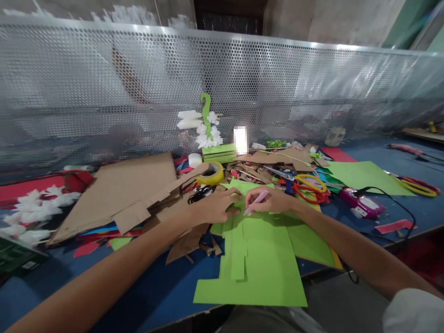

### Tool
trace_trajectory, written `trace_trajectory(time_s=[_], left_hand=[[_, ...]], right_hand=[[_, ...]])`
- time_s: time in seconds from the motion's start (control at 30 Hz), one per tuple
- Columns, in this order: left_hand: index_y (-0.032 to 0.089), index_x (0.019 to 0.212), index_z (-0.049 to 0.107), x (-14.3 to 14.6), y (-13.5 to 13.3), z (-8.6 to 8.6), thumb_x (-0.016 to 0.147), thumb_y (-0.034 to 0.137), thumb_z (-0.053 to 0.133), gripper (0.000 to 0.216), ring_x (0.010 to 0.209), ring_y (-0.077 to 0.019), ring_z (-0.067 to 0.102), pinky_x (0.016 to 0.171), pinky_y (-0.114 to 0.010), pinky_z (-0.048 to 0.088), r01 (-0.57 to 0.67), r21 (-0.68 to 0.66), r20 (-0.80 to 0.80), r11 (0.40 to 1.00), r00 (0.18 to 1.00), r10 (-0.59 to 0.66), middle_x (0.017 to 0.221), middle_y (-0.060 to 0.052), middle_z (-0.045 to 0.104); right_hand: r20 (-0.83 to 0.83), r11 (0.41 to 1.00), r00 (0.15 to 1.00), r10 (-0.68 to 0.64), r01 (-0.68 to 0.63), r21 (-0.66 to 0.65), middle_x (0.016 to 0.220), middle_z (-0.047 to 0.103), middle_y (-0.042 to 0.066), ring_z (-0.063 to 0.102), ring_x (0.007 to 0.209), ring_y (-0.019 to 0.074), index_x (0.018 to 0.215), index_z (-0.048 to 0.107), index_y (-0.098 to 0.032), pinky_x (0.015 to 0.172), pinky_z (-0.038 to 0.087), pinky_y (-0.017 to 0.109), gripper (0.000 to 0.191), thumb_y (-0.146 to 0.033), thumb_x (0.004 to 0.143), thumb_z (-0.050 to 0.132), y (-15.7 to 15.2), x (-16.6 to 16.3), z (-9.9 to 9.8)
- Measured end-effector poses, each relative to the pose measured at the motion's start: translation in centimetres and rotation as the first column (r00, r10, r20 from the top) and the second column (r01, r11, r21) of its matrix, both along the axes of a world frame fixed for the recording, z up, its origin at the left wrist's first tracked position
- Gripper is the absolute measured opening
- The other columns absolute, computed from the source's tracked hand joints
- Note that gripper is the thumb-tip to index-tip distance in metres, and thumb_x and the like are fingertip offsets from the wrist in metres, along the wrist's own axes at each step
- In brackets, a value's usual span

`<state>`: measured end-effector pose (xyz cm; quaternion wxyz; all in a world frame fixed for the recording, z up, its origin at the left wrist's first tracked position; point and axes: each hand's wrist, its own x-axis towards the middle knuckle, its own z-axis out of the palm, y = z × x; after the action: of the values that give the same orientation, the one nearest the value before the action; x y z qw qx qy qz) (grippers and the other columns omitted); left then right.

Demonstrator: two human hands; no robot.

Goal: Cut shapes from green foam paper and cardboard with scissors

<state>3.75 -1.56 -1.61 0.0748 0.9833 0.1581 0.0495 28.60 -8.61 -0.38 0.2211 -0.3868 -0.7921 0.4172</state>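
Note:
A large sheet of bright green paper lies in front of me, its left side cut in steps. On top of it rests a narrower green paper strip with small notches along its edge. My left hand touches the upper left of the papers, fingers bent and apart, holding them down. A pink pen is gripped in my right hand, its tip against the green paper close to the strip's upper end. Part of the paper's top is hidden behind both hands.
Cardboard sheets lie at left, with yellow tape behind my hands. Orange-handled scissors and a purple corded device are at right. A green paper stand with white flowers rises before the perforated metal screen.

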Motion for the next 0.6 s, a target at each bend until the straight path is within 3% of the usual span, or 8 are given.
trace_trajectory(time_s=[0.07,0.23,0.37,0.6], left_hand=[[0.023,0.140,0.063,0.01,-0.11,0.11,0.103,0.038,0.055,0.040,0.115,-0.0331,0.068,0.100,-0.044,0.053,-0.005,0.003,-0.003,1.000,1.000,0.005,0.144,-0.014,0.058],[0.021,0.142,0.061,-0.03,-0.24,0.15,0.101,0.043,0.058,0.047,0.117,-0.0337,0.068,0.102,-0.044,0.053,-0.004,0.017,-0.002,1.000,1.000,0.004,0.146,-0.016,0.056],[0.019,0.141,0.060,-0.05,-0.35,0.21,0.101,0.044,0.057,0.047,0.117,-0.0343,0.068,0.102,-0.045,0.053,-0.015,0.022,-0.019,1.000,1.000,0.016,0.148,-0.017,0.056],[0.022,0.132,0.063,-0.06,-0.57,0.75,0.097,0.048,0.063,0.043,0.118,-0.0351,0.068,0.102,-0.044,0.051,-0.026,0.030,-0.070,0.999,0.997,0.028,0.151,-0.014,0.053]], right_hand=[[-0.001,0.999,0.999,-0.041,0.041,0.011,0.081,0.073,0.003,0.056,0.062,0.0128,0.094,0.071,-0.017,0.054,0.038,0.023,0.015,-0.031,0.089,0.068,0.03,0.00,-0.09],[0.022,0.998,0.997,0.067,-0.067,-0.002,0.082,0.073,0.002,0.054,0.062,0.0122,0.096,0.073,-0.016,0.055,0.038,0.022,0.014,-0.027,0.089,0.068,0.10,-0.06,-0.16],[0.001,0.999,0.999,0.036,-0.036,0.002,0.081,0.073,0.003,0.052,0.061,0.0116,0.097,0.072,-0.016,0.055,0.036,0.022,0.016,-0.029,0.090,0.067,0.14,-0.05,-0.21],[0.006,0.994,0.995,0.104,-0.103,-0.018,0.081,0.073,0.002,0.053,0.061,0.0121,0.097,0.073,-0.016,0.055,0.037,0.023,0.016,-0.025,0.087,0.066,0.02,-0.27,-0.02]])
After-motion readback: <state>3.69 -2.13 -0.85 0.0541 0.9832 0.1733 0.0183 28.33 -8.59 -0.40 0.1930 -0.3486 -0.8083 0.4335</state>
